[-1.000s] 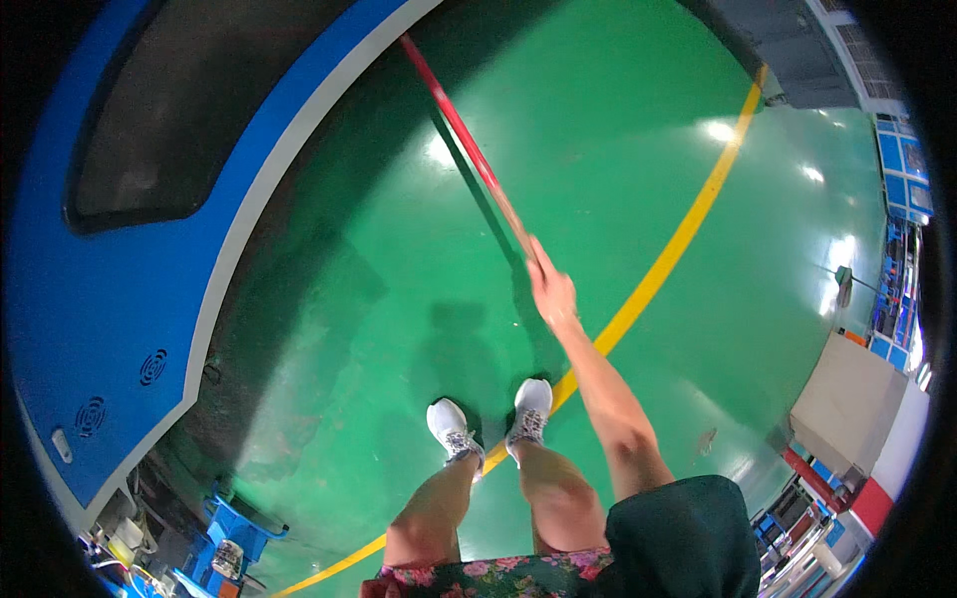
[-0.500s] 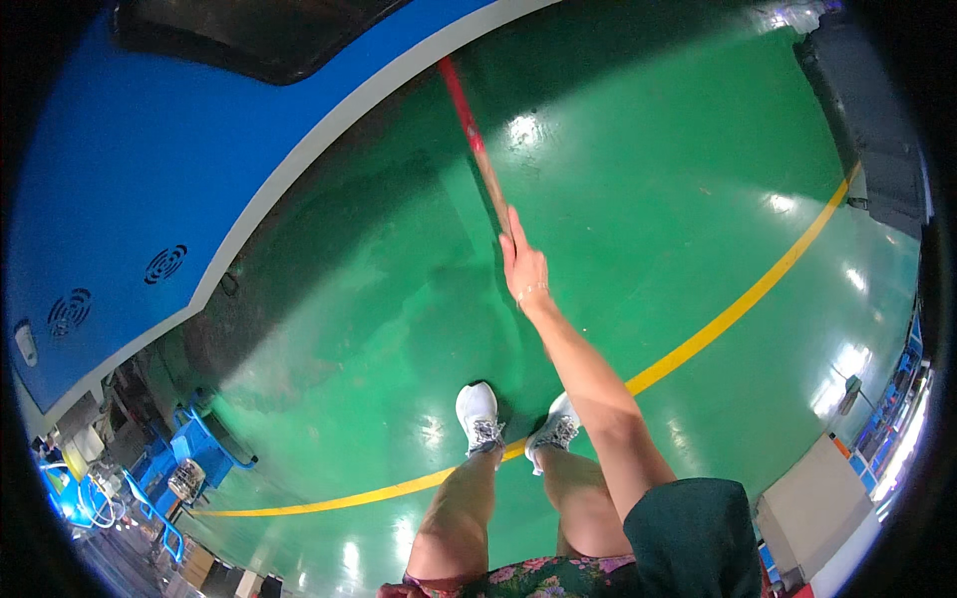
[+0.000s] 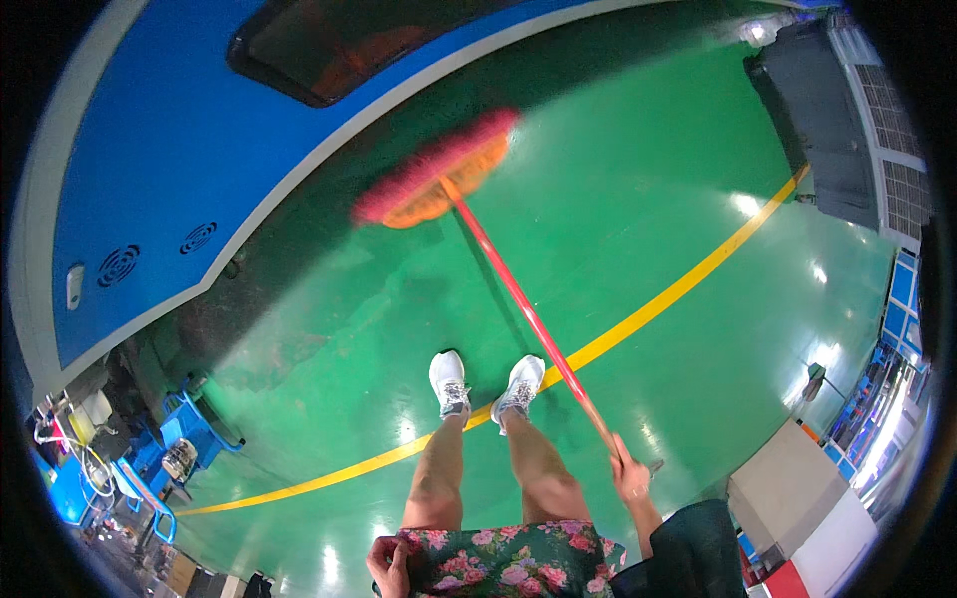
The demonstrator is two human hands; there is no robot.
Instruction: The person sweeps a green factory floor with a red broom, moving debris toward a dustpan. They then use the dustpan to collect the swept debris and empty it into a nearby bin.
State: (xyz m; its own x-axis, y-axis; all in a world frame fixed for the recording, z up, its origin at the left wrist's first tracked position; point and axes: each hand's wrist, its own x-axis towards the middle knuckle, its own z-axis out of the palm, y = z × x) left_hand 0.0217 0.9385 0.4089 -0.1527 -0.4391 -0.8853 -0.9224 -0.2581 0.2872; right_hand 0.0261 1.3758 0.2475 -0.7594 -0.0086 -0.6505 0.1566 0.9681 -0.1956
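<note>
A broom (image 3: 516,297) slants across the green floor, its handle red with a bare wood-coloured end. The orange head with pink-red bristles (image 3: 439,164) is slightly smeared by motion and lies near the blue machine. My right hand (image 3: 630,478) is closed round the handle's near end, low and to the right. At the lower edge my left hand (image 3: 389,565) rests with curled fingers against the left side of a floral garment (image 3: 513,566); what it pinches, if anything, is hidden. My white shoes (image 3: 483,384) stand left of the handle.
A large blue machine (image 3: 239,130) with a pale edge fills the upper left. A yellow line (image 3: 688,284) curves over the floor. Blue chairs (image 3: 194,429) stand at lower left. A cardboard box (image 3: 773,483) is at lower right, a dark grey block (image 3: 817,125) at upper right.
My right hand has drawn back toward me and to the right, bringing the broom's head into view. My left hand has come into view at the garment.
</note>
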